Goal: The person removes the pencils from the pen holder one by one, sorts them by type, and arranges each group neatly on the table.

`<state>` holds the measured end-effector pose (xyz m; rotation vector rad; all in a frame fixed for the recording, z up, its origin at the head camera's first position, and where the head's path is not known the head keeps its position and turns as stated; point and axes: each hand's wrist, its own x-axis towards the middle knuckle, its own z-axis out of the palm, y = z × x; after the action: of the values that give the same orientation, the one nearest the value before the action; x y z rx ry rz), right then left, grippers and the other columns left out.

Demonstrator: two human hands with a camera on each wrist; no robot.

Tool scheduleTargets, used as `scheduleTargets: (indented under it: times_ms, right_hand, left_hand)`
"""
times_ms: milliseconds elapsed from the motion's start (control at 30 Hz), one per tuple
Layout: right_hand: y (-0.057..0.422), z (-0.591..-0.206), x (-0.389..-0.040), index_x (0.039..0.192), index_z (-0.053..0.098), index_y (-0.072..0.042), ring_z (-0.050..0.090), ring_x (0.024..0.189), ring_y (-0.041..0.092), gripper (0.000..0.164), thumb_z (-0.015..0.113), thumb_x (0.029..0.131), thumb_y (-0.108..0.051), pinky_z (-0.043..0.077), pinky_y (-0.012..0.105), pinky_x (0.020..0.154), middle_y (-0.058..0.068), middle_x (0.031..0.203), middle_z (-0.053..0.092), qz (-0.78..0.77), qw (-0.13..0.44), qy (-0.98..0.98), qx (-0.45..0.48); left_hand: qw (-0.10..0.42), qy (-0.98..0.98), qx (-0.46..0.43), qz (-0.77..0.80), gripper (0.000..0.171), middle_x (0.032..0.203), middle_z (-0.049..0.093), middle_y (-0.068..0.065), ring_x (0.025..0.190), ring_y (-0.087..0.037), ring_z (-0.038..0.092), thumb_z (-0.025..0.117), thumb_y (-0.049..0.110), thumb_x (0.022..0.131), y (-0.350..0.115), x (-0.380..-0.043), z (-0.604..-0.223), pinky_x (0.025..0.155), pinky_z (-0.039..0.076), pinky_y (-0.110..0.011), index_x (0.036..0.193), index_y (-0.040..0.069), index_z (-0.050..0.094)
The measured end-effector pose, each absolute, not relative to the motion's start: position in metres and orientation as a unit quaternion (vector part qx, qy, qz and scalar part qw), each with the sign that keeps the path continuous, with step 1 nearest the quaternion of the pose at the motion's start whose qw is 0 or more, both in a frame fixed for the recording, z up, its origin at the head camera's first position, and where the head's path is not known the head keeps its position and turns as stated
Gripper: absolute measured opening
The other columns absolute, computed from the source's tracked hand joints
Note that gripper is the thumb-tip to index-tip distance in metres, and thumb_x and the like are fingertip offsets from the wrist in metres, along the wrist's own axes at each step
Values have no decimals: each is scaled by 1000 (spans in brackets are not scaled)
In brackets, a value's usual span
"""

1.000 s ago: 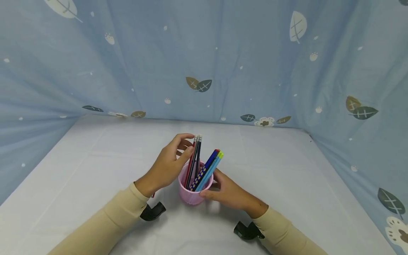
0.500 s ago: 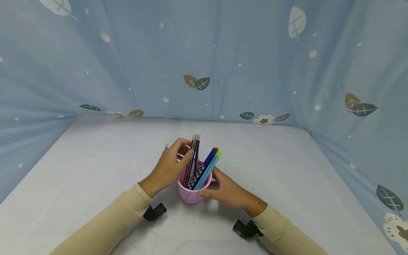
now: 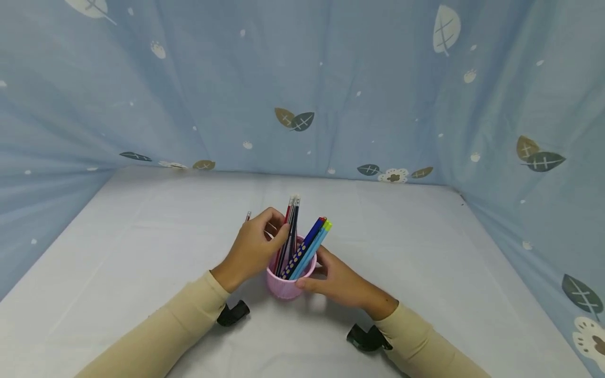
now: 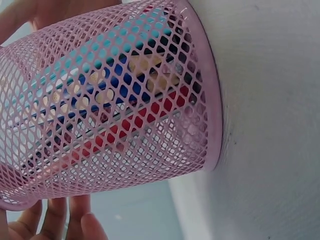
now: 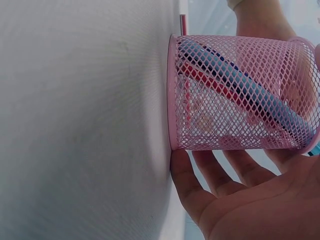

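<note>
A pink mesh pen holder point(image 3: 282, 289) stands upright on the white-covered table, its near right side gripped by my right hand point(image 3: 342, 281). In the right wrist view, that hand's fingers point(image 5: 186, 175) reach the holder's base. Inside lean several dark and red pencils point(image 3: 290, 223) with eraser ends, a blue spotted pencil point(image 3: 302, 249) and light blue pens point(image 3: 312, 251) with yellow-green ends. My left hand point(image 3: 250, 247) is at the holder's left rim, fingers loosely bent and thumb against the pencils. In the left wrist view, its fingers point(image 4: 56, 217) show beside the mesh wall.
A loose pencil point(image 3: 248, 216) lies on the table left of the holder, mostly hidden behind the left hand. Black wrist cameras point(image 3: 232, 313) sit under both beige sleeves. A blue leaf-print curtain point(image 3: 331, 94) borders the table point(image 3: 425, 252) at the back and sides.
My left hand has come down slightly along the pencils toward the rim, with thumb and fingers nearer each other. The loose pencil's eraser end now shows behind it. The right hand keeps its hold.
</note>
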<state>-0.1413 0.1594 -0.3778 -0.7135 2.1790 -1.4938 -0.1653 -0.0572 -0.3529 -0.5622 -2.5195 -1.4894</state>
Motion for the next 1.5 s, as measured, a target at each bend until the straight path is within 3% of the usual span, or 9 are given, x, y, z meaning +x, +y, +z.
scheduleTargets:
  times_ms: [867, 1167, 1500]
  right_hand:
    - [160, -380, -140, 161, 14, -22, 44, 142, 27, 90, 70, 93, -40, 38, 52, 114, 5, 156, 40, -536, 204, 778, -255]
    - [161, -381, -141, 161, 13, -25, 46, 141, 27, 90, 70, 93, -41, 39, 52, 113, 4, 156, 40, -537, 198, 778, -260]
    - [160, -381, -141, 160, 15, -23, 46, 140, 26, 88, 70, 93, -39, 39, 51, 113, 5, 155, 42, -537, 196, 777, -262]
  left_hand:
    - [94, -854, -187, -477, 7, 92, 68, 3, 81, -10, 64, 61, 24, 98, -55, -163, -352, 72, 55, -27, 99, 17, 63]
    - [130, -849, -208, -468, 7, 91, 70, 1, 85, -11, 63, 65, 19, 96, -54, -162, -349, 76, 55, -37, 99, 13, 65]
    - [149, -849, -217, -458, 8, 90, 69, 3, 85, -10, 62, 63, 20, 97, -58, -163, -344, 76, 54, -39, 100, 14, 66]
